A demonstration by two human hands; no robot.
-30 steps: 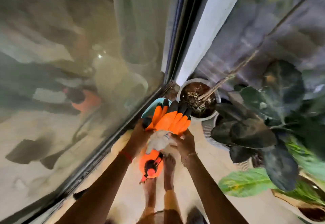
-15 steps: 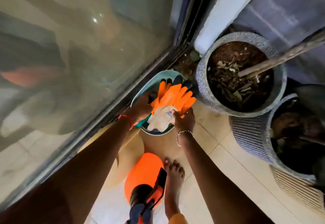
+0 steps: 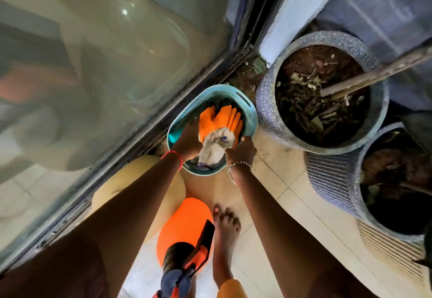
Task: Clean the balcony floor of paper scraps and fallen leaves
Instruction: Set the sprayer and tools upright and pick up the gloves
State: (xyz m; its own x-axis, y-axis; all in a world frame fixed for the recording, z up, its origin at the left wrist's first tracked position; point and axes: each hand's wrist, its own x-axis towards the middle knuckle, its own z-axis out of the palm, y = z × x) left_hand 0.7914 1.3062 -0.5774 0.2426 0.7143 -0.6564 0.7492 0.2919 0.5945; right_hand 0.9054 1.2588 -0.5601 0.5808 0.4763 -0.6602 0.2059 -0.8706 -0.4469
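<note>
Head view: half a second ago the gloves [image 3: 219, 120] were held just above the basket [image 3: 251, 120]; now they lie inside it. The right hand [image 3: 240, 151] pinches the pale cuff, while the left hand [image 3: 188, 137] rests on the orange side, grip unclear. Sweeping has probably not begun: fallen leaves [image 3: 250, 73] sit on the floor [image 3: 275, 194] behind the basket, wedged between the door track [image 3: 149, 131] and the pot [image 3: 266, 101]. Open room lies only toward the feet, past the sprayer [image 3: 184, 225].
</note>
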